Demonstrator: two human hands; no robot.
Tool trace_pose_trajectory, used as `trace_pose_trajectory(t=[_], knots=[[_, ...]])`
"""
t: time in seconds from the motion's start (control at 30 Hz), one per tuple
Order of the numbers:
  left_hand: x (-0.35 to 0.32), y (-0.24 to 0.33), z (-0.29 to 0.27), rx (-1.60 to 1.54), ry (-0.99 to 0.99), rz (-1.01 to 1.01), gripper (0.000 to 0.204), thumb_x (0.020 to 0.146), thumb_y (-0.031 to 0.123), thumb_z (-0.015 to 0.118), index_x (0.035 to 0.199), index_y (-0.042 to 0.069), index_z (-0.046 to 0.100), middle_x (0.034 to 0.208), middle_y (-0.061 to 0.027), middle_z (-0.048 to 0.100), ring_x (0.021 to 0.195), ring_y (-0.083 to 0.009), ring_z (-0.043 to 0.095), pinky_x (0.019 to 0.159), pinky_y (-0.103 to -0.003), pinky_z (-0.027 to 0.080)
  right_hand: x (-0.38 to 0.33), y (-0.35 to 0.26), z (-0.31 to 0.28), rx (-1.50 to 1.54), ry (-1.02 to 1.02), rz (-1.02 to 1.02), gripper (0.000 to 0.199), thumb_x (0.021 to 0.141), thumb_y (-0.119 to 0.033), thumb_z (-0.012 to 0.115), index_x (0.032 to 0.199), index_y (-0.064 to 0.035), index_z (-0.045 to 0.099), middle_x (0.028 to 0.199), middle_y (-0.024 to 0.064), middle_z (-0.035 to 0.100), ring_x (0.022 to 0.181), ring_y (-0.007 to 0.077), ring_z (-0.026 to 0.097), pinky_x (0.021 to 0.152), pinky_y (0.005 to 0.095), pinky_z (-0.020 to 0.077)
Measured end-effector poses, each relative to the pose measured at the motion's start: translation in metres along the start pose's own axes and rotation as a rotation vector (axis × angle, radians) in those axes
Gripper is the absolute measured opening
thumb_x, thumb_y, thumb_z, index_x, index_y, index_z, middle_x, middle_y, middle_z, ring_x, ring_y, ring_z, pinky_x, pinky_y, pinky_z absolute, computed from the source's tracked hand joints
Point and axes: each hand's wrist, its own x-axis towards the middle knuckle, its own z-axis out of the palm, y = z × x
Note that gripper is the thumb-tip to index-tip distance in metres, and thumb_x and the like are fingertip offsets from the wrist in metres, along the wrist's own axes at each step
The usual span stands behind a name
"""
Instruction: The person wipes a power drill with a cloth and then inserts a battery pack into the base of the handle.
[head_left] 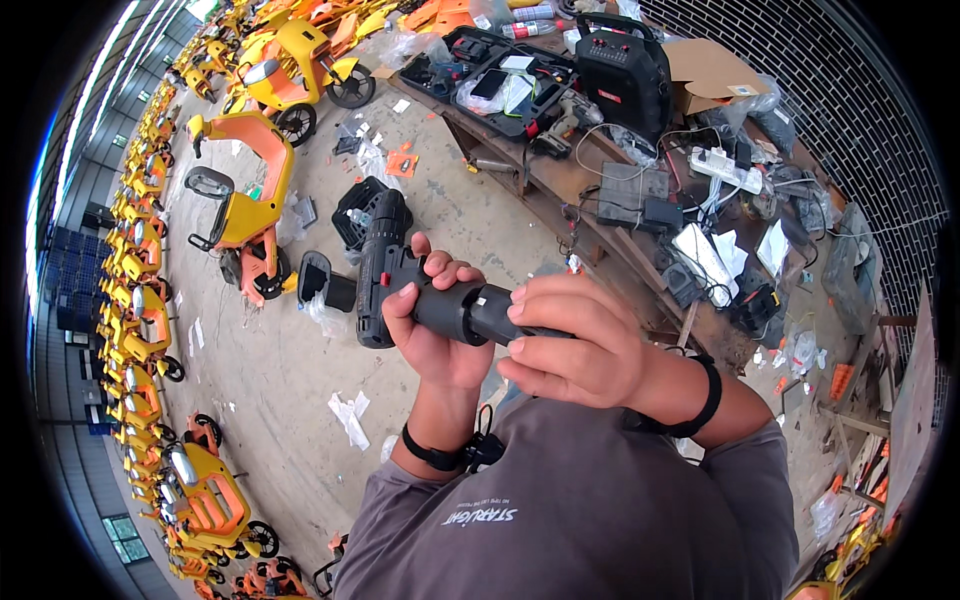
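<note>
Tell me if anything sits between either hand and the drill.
Nothing visible does. The left hand is wrapped around the black drill at its body, and the right hand grips its front end directly. Both are in bare contact with it, held up over the concrete floor.

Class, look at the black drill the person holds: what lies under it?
Under the drill, concrete floor with paper scraps and a black crate shows. The hands hide the floor beneath the chuck.
</note>
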Motion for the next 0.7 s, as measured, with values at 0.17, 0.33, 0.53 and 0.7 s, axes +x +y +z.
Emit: trace_pose_trajectory(t=[0.17,0.33,0.53,0.7], knots=[[0.003,0.004,0.0,-0.029,0.003,-0.03,0.044,0.088,0.016,0.053,0.13,0.006,0.047,0.097,-0.0049,0.056,0.093,-0.0153,0.057,0.099,-0.035,0.046,0.004,0.001,0.004,0.058,0.003,0.015,0.036,0.073,-0.011,0.084,0.101,-0.0075,0.062,0.105,0.0111,0.062,0.093,0.0316,0.065,0.071,0.037,0.0563],[0.005,0.006,-0.004,-0.096,0.08,-0.043,0.045,0.086,0.013,0.055,0.13,0.006,0.048,0.098,-0.0052,0.056,0.094,-0.0161,0.058,0.103,-0.036,0.046,-0.001,0.005,0.003,0.396,0.235,0.547,0.024,0.088,-0.01,0.074,0.106,-0.005,0.058,0.108,0.01,0.061,0.095,0.0207,0.063,0.082,0.032,0.0507],[0.008,0.015,-0.016,0.04,0.07,0.034,0.046,0.086,0.014,0.055,0.131,0.009,0.046,0.099,-0.0045,0.057,0.094,-0.0151,0.059,0.102,-0.036,0.045,-0.016,0.001,0.038,0.528,0.276,0.859,0.021,0.095,-0.013,0.068,0.11,-0.0045,0.055,0.106,0.0052,0.059,0.097,0.011,0.056,0.086,0.0275,0.0466],[0.005,0.045,-0.033,0.261,0.101,0.162,0.049,0.086,0.016,0.055,0.133,0.01,0.044,0.098,-0.0059,0.057,0.094,-0.0164,0.059,0.101,-0.038,0.045,-0.021,0.013,0.061,0.653,0.272,1.159,0.021,0.098,-0.022,0.064,0.108,-0.0054,0.056,0.101,0.0031,0.059,0.078,0.0071,0.052,0.064,0.0229,0.0436]])
